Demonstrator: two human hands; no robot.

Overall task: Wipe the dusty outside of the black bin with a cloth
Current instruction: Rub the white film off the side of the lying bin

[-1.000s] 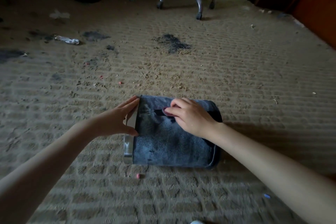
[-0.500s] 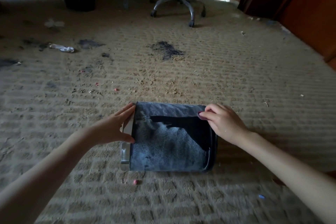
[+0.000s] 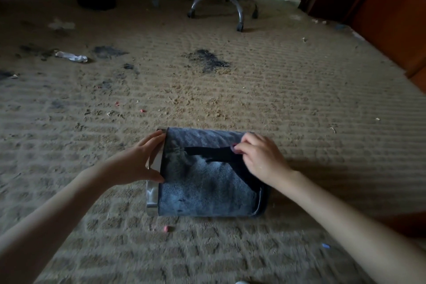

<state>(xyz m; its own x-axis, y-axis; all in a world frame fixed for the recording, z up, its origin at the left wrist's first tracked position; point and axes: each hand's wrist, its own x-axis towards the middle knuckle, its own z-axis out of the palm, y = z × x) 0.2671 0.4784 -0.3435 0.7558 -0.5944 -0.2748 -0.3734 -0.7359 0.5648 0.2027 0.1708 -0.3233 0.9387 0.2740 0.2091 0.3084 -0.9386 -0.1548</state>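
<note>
The black bin (image 3: 202, 189) is lying on its side on the gritty carpet (image 3: 299, 99), right in front of the person and grey with dust. Their left hand (image 3: 136, 163) is clamping its silver rim (image 3: 152, 196), thumb low and fingers spread up top. Their right hand (image 3: 260, 157) is sitting curled at the bin's far right edge, fingertips bunched at the end of a clean streak (image 3: 207, 153). Can't tell if they're pinching anything. Further back there's a dark stain (image 3: 207, 61) and a crumpled wrapper (image 3: 71, 56), then a chair base (image 3: 223, 0).

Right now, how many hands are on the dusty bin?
2. The left hand holds the bin at its silver rim; the right hand rests curled fingers on the dusty side near the other end. None seem hidden.
</note>
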